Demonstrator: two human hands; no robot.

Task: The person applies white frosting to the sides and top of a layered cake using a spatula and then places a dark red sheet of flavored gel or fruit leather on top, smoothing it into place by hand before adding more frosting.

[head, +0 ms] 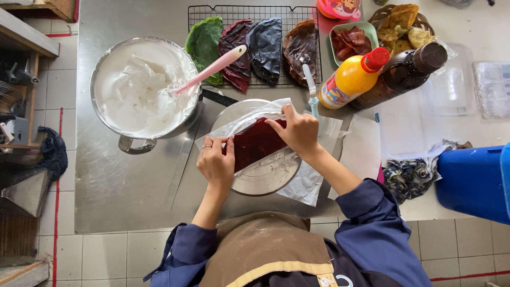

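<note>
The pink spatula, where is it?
The pink spatula leans in the big bowl of white cream, upper left in the head view, beside the wire rack.

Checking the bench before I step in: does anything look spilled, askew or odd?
Nothing spilled. The yellow squeeze bottle and the dark brown bottle appear tilted, likely from the camera's angle. Both hands, left and right, press a dark red sheet on the round metal turntable.
</note>
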